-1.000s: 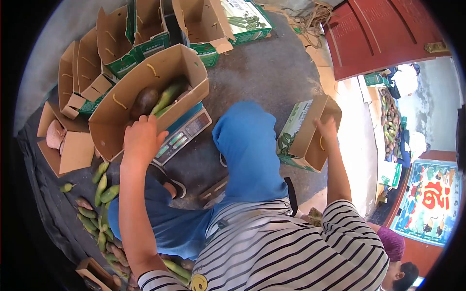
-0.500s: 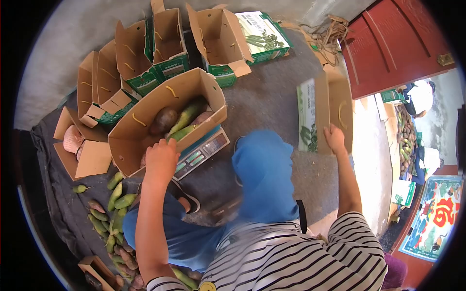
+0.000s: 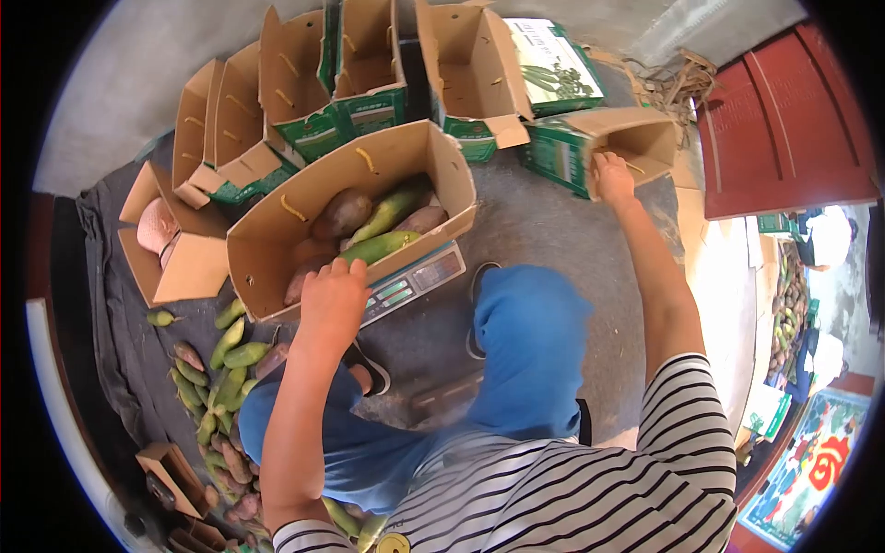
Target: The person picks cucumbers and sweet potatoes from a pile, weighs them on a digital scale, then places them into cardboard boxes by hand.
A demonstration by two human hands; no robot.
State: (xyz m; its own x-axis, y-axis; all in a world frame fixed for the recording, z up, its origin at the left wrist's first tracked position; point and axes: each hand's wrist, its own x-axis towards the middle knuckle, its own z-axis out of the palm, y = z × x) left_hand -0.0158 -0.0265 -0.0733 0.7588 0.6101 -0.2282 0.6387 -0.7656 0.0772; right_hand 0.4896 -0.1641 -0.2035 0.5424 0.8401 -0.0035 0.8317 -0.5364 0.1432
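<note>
My left hand (image 3: 334,290) grips the near edge of a large open carton (image 3: 424,150), fingers hooked over its rim. Several green and reddish radishes (image 3: 343,214) lie inside that carton, which rests on a scale with a display (image 3: 415,282). At the right, my right hand (image 3: 612,176) holds the edge of a smaller green and brown box (image 3: 560,158). This box lies tipped over on the dark floor, its opening facing right.
Open cartons (image 3: 300,69) line the wall, beside a closed printed box (image 3: 551,66). A small box (image 3: 195,267) holds a pink item. Loose radishes (image 3: 226,387) lie at the left. A red door (image 3: 784,120) and two people are at the right.
My right hand has moved the smaller box up and away, beside the row of cartons, and it has turned onto its side. My left hand still holds the large carton's edge. The view has shifted.
</note>
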